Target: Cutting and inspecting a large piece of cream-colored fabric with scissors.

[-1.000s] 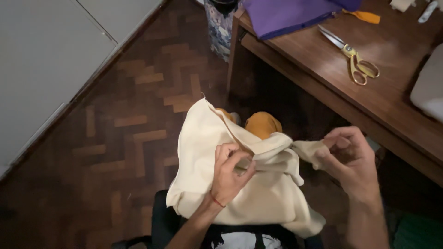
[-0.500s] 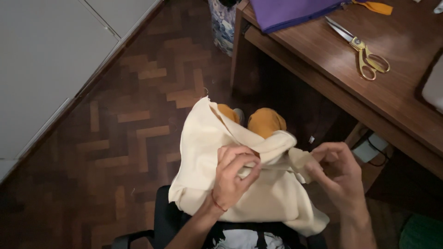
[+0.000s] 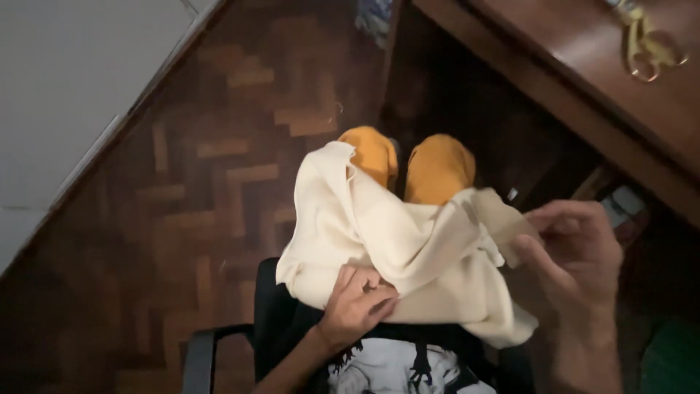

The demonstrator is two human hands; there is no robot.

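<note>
Far left: pale wall or cabinet panel [image 3: 80, 95], then dark herringbone wood floor [image 3: 182, 211]. Bottom centre-left, black chair arm [image 3: 200, 357].

No containers in view that hold anything, apart from the cream cloth [image 3: 408, 255] itself, bunched on the lap and draped over the knees. Two mustard-yellow slippers [image 3: 437, 168] stick out past its far edge, side by side on the floor under the desk.

Left hand [image 3: 357, 303] sits at the near edge of the cloth, fingers curled, tips pressed down into a fold; looks like a pinch on the cloth, thumb side hidden. Cloth lies right under and beyond this hand, touching it.

Right hand [image 3: 576, 248] is at the right end of the cloth, raised, thumb and forefinger pressed together on a corner flap, other fingers loosely spread. The flap is pulled out to the right, so the cloth runs from this pinch back left to the lap.

Upper right: brown wooden desk [image 3: 583, 66] with yellow-handled scissors [image 3: 649, 47] at the frame edge, blurred.

Versus half a second ago: view has tilted down and closer, the purple sheet on the desk is out of frame, slippers more exposed. Left hand has dropped lower toward the cloth's near hem; right hand has lifted and drawn the corner further right.
</note>
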